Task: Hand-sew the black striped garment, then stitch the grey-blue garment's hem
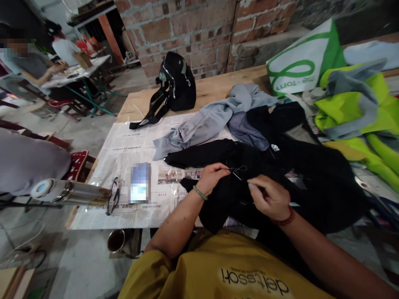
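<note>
Pinched at the fingertips of my left hand [213, 177] is a thin, shiny needle [237, 176] with a loop of thread [242, 167] beside it. My right hand [270, 197] is just to the right, its fingers curled and thumb close to the forefinger. Whatever may be in that pinch is too small to make out. Under both hands lies a black garment [215, 207], spread over the table and hanging towards my lap. A small white logo [274, 147] shows on the dark cloth. Beyond it a light grey garment [205, 120] lies crumpled.
Newspaper [115, 143] covers part of the wooden table. On the left stand a steel flask [75, 192], glasses [114, 197] and a phone [139, 182]. Farther back are a black bag [181, 83], a green-white bag [302, 62] and yellow-green clothes [368, 104]. A cup [116, 241] sits below the edge.
</note>
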Tool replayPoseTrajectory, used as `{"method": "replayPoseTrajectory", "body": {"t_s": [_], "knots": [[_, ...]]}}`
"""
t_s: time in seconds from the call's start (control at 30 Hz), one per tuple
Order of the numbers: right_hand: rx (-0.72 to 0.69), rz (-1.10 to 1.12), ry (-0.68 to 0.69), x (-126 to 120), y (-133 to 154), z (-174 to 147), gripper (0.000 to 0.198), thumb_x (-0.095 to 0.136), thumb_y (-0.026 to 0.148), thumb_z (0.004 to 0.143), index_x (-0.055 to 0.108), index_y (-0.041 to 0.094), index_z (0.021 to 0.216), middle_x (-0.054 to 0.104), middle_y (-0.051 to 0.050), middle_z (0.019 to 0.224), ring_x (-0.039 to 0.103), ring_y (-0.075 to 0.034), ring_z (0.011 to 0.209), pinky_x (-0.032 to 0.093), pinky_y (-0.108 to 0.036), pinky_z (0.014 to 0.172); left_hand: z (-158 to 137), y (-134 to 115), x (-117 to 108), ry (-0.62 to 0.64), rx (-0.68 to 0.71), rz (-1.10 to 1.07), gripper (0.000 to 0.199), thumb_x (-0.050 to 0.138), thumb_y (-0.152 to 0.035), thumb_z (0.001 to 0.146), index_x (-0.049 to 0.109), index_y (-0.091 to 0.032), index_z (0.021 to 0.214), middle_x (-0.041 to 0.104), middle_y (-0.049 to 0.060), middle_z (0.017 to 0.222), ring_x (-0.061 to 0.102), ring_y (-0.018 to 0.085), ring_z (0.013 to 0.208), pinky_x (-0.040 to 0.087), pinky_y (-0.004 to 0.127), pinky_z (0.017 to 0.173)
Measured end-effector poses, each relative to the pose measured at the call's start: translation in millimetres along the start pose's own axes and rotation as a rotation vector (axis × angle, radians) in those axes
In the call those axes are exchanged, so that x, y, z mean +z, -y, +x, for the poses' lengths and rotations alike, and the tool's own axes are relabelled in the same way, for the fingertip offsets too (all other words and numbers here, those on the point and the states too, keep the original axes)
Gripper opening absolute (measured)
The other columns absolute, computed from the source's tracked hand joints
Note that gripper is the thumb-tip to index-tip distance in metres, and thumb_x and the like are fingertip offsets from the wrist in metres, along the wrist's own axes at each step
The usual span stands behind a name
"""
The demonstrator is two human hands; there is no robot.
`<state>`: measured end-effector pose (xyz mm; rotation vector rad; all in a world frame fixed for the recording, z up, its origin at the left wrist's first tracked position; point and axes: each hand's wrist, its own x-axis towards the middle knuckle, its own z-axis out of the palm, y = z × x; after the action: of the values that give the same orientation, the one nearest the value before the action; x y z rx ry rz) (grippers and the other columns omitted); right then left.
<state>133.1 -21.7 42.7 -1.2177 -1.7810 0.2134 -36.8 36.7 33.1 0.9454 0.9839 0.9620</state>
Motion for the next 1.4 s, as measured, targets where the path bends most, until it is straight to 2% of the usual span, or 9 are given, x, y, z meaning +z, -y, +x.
{"method": "replayPoseTrajectory", "body": {"t_s": [0.1,0.27,0.47,0.63,0.83,1.07,1.23,1.4], "knots": [[0.015,0.022,0.065,6,-6,-9,0.011,0.051,0.025,0.081,0.062,0.027,0.083,0.063,-0.003,0.067,0.059,-0.018,0.06,0.047,-0.033,0.06,1,-1,0,-0.019,-0.027,-0.041,0.016,0.069,-0.025,0.057,0.064,-0.013,0.066,0.057,-0.003,0.059,0.047,0.007,0.058,0.034,0.02,0.058],[0.021,-0.055,-0.03,13,-30,-3,0.011,0.051,0.018,0.081,0.061,0.022,0.086,0.066,-0.004,0.08,0.062,-0.017,0.074,0.048,-0.031,0.068,1,-1,-2,-0.029,-0.121,-0.09,0.019,0.072,-0.027,0.054,0.062,-0.013,0.064,0.056,-0.004,0.055,0.048,0.007,0.052,0.035,0.021,0.054],[0.002,-0.09,0.04,22,-45,-1,0.013,0.051,0.017,0.081,0.061,0.021,0.088,0.065,-0.005,0.082,0.061,-0.017,0.078,0.048,-0.032,0.073,0,-1,0,0.09,-0.23,-0.074,0.023,0.075,-0.026,0.049,0.061,-0.012,0.061,0.057,-0.004,0.055,0.049,0.006,0.052,0.036,0.021,0.056],[-0.044,-0.088,0.049,22,-43,-1,0.016,0.053,0.018,0.08,0.059,0.021,0.095,0.064,-0.006,0.085,0.06,-0.018,0.08,0.048,-0.033,0.074,0,-1,2,0.097,-0.242,-0.104,0.024,0.075,-0.026,0.049,0.06,-0.013,0.062,0.058,-0.004,0.057,0.051,0.007,0.055,0.036,0.021,0.058],[-0.03,-0.101,0.042,24,-44,-2,0.017,0.053,0.02,0.08,0.059,0.021,0.096,0.064,-0.005,0.083,0.058,-0.015,0.069,0.046,-0.032,0.07,-1,-2,1,0.086,-0.241,-0.118,0.024,0.075,-0.026,0.049,0.059,-0.013,0.063,0.058,-0.004,0.056,0.05,0.007,0.053,0.035,0.022,0.057],[-0.165,-0.132,0.049,17,-35,-1,0.022,0.059,0.023,0.079,0.062,0.023,0.101,0.067,-0.004,0.085,0.06,-0.016,0.072,0.042,-0.034,0.075,0,-1,1,0.079,-0.22,-0.131,0.023,0.075,-0.025,0.049,0.061,-0.013,0.062,0.059,-0.003,0.057,0.051,0.008,0.056,0.038,0.023,0.061],[-0.252,-0.141,0.16,15,-28,13,0.016,0.06,0.028,0.081,0.068,0.025,0.094,0.068,-0.004,0.082,0.06,-0.015,0.074,0.04,-0.034,0.074,0,-2,1,0.088,-0.176,-0.127,0.023,0.076,-0.025,0.048,0.063,-0.013,0.063,0.06,-0.003,0.06,0.052,0.009,0.06,0.038,0.023,0.064],[-0.172,-0.018,0.139,20,-22,32,0.015,0.055,0.029,0.084,0.068,0.024,0.082,0.068,-0.003,0.078,0.061,-0.015,0.073,0.043,-0.032,0.072,0,-5,0,0.073,-0.152,-0.148,0.023,0.077,-0.025,0.047,0.063,-0.013,0.061,0.059,-0.003,0.06,0.05,0.009,0.061,0.037,0.023,0.065]]}}
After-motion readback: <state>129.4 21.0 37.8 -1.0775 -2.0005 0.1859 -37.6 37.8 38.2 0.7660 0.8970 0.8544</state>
